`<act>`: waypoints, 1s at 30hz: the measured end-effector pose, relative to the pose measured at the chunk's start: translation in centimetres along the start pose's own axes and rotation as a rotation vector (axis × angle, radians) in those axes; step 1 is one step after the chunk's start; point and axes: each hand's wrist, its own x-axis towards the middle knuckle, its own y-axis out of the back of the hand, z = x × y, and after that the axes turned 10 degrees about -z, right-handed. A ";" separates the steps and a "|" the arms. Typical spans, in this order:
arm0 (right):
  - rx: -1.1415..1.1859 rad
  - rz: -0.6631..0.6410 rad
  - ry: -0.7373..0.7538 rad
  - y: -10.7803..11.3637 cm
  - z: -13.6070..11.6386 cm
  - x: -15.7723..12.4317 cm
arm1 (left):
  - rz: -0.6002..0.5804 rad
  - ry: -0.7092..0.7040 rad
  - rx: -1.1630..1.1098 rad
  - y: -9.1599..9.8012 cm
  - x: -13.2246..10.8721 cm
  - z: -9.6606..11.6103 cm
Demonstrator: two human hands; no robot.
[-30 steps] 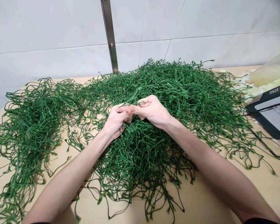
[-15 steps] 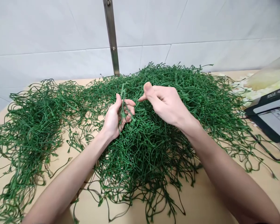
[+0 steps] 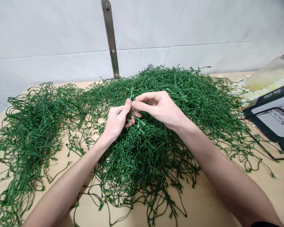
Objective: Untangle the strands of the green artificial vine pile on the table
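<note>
A large tangled heap of thin green plastic stems (image 3: 151, 151) lies in the middle. Over it, my left hand (image 3: 118, 119) is closed round a small bunch of green stems (image 3: 132, 94), whose tips stick out above the thumb. My right hand (image 3: 158, 107) meets it from the right, thumb and forefinger pinched at the same bunch beside the left thumb. Exactly what lies between the right fingertips is too small to make out.
Another pile of green stems (image 3: 33, 126) spreads over the left of the wooden table (image 3: 198, 201). A metal strip (image 3: 111, 37) stands against the tiled wall. At the right are a dark-framed labelled object (image 3: 274, 113) and white flowers (image 3: 236, 90).
My right hand has moved left and down to meet my left hand, its fingertips now at the bunch. The left thumb has closed over the stems. The view has shifted slightly.
</note>
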 end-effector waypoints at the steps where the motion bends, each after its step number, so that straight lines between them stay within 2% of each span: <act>1: 0.061 -0.001 -0.014 0.1 0.0 0.0 | 0.012 0.015 0.015 0.0 0.0 0.1; 4: 0.191 -0.009 -0.036 0.7 0.1 0.1 | 0.052 0.031 0.057 0.2 0.0 0.2; 10: 0.269 -0.132 -0.119 1.8 0.3 0.0 | 0.104 0.004 0.163 0.4 0.0 0.7; 19: 0.330 -0.159 -0.112 2.7 -0.5 -0.3 | 0.059 -0.021 0.341 0.9 0.0 1.3; 25: 0.336 -0.420 -0.170 3.5 -0.9 -0.7 | -0.014 -0.116 0.295 0.8 -0.1 2.4; 30: 0.244 -0.312 -0.233 3.0 -0.9 -0.5 | -0.008 -0.048 0.084 0.8 0.0 2.2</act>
